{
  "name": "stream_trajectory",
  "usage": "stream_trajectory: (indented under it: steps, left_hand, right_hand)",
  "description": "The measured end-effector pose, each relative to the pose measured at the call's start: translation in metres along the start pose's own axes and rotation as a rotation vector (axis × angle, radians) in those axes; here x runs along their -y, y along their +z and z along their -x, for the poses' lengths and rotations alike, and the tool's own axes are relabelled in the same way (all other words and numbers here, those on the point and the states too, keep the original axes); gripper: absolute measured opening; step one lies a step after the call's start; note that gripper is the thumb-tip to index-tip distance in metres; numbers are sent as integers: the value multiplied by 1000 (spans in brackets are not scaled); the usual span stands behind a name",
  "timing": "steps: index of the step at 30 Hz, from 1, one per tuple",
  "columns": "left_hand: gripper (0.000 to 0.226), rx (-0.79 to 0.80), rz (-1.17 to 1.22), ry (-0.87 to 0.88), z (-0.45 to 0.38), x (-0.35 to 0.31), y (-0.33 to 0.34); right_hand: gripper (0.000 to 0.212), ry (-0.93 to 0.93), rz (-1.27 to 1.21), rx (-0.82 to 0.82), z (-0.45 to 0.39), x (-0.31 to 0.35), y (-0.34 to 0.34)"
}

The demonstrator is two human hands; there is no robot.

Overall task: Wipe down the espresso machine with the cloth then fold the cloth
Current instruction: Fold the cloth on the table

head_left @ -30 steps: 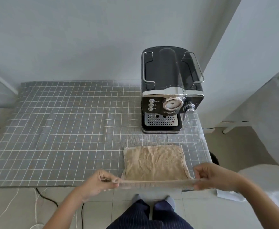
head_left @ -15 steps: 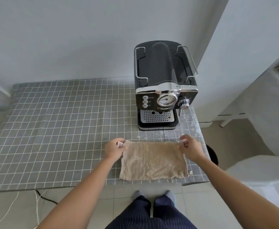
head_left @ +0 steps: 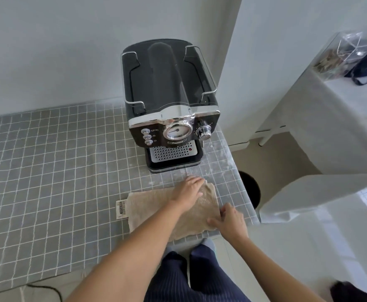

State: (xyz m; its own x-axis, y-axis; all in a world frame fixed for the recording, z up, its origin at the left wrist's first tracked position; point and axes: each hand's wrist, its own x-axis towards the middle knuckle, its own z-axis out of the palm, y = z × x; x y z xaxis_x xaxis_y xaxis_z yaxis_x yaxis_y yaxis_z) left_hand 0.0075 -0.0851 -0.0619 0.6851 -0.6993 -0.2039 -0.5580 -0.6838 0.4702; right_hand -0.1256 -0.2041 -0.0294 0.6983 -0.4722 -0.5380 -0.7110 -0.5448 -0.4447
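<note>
Head view: beige cloth lies flat, part-folded, on the grid-patterned surface before the espresso machine — left hand presses it, fingers straight; right hand pinches its right edge. Wiping looks done — folds remain.

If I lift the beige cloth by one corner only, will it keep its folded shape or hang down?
The cloth would probably droop and unfold: it looks like soft terry, lying limp under the left hand. It seems light. Its nap likely grips the checked table cover, so pushing may bunch it.
</note>
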Motion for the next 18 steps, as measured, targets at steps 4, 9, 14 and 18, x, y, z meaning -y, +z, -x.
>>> stream_trajectory:
  steps: [4,9,14,18]
  left_hand:
    - [47,-29,-20,-39,-9,-12,7]
    - [26,138,216,-145,-16,-11,-21]
    - [20,283,423,-138,10,26,-94]
    - [26,267,298,-171,54,77,-135]
  right_hand:
    - [24,77,-56,21,-2,0,3]
    - [30,16,-143,-20,5,8,1]
    - [31,-236,-314,-26,37,40,-5]
    - [24,-462,-360,86,65,76,22]
